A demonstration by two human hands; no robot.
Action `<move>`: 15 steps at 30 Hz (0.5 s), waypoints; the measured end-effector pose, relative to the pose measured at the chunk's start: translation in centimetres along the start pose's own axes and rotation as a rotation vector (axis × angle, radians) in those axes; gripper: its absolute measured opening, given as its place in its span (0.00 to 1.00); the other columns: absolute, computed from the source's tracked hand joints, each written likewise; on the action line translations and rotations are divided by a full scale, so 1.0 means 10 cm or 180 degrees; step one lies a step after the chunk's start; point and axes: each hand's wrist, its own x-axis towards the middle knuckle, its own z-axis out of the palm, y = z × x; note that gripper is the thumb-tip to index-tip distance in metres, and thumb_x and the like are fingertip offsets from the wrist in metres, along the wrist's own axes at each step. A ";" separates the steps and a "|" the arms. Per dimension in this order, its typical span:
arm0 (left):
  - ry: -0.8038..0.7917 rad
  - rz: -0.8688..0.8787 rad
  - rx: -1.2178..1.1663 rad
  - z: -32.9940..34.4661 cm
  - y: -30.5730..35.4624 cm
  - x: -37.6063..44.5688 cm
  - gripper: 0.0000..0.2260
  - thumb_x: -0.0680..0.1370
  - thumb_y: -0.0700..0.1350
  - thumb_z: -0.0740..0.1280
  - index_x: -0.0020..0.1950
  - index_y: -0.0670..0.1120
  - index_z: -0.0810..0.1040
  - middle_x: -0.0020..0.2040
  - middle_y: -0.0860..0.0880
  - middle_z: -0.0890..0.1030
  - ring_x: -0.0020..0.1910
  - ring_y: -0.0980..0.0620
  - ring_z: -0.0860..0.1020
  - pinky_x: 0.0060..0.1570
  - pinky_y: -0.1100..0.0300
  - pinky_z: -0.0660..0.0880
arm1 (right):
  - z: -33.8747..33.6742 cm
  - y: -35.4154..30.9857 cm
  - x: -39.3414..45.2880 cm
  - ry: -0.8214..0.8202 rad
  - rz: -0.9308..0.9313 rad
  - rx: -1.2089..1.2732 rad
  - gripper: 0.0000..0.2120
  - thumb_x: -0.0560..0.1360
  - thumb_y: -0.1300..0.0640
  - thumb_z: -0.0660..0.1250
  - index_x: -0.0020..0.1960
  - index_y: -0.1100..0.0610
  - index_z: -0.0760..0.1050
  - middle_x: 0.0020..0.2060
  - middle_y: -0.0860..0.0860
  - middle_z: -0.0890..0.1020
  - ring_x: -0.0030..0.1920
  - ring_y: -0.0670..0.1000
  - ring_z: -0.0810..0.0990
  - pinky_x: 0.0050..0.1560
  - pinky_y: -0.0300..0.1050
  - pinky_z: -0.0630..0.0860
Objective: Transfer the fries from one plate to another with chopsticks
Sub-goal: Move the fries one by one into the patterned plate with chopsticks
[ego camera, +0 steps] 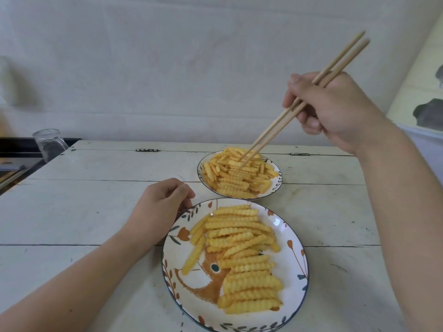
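Surroundings: clear glass jar [49, 143] stood at the whitewashed plank table [96, 212] edge.
Far patterned plate [278, 182]: crinkle-cut yellow fries [237, 173] heaped; wooden chopsticks [287, 113] dipped in, gripped by right hand [335, 109].
Near fox-painted plate [293, 259]: rim touched by curled left hand [160, 204].

The right hand [335, 109] is up high on the far right, fingers curled, while the left hand [160, 207] rests low, fingers bent.
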 end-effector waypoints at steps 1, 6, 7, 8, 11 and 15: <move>0.0007 -0.0001 -0.0003 0.00 0.00 0.00 0.13 0.83 0.43 0.63 0.43 0.44 0.83 0.34 0.52 0.82 0.33 0.53 0.77 0.41 0.54 0.76 | 0.00 0.08 0.05 0.0344 -0.0007 -0.0223 0.20 0.83 0.49 0.62 0.37 0.59 0.78 0.26 0.53 0.72 0.22 0.49 0.65 0.23 0.39 0.60; 0.0023 0.0010 -0.0005 0.00 0.01 0.00 0.12 0.83 0.42 0.63 0.43 0.44 0.83 0.34 0.51 0.82 0.33 0.54 0.77 0.40 0.56 0.75 | 0.09 0.44 0.12 0.0725 0.0171 -0.0496 0.22 0.82 0.45 0.60 0.40 0.59 0.80 0.27 0.55 0.76 0.22 0.50 0.70 0.24 0.40 0.67; 0.0023 0.0012 -0.0008 0.00 0.00 0.00 0.12 0.83 0.42 0.63 0.43 0.44 0.84 0.34 0.51 0.82 0.34 0.53 0.77 0.41 0.55 0.75 | 0.11 0.49 0.12 0.0720 0.0182 -0.0537 0.22 0.82 0.45 0.60 0.40 0.59 0.80 0.28 0.55 0.76 0.23 0.51 0.70 0.24 0.40 0.68; 0.0022 0.0013 -0.0009 0.00 0.00 0.00 0.12 0.82 0.42 0.63 0.42 0.44 0.84 0.34 0.51 0.82 0.34 0.52 0.77 0.41 0.55 0.74 | 0.13 0.52 0.12 0.0709 0.0183 -0.0570 0.22 0.82 0.44 0.60 0.40 0.58 0.80 0.28 0.55 0.77 0.23 0.52 0.71 0.24 0.41 0.68; 0.0010 0.0009 -0.0017 0.00 0.00 0.00 0.12 0.83 0.42 0.63 0.42 0.44 0.83 0.35 0.50 0.82 0.34 0.51 0.77 0.42 0.54 0.74 | 0.17 0.56 0.12 0.0683 0.0170 -0.0636 0.22 0.82 0.44 0.61 0.40 0.57 0.81 0.28 0.54 0.77 0.24 0.50 0.72 0.25 0.40 0.69; 0.0006 0.0013 -0.0014 0.00 0.00 0.00 0.12 0.83 0.42 0.63 0.42 0.44 0.83 0.35 0.50 0.82 0.33 0.53 0.77 0.41 0.54 0.75 | 0.24 0.57 0.08 0.0595 0.0126 -0.0713 0.21 0.82 0.45 0.61 0.42 0.60 0.80 0.29 0.53 0.76 0.23 0.43 0.73 0.25 0.37 0.71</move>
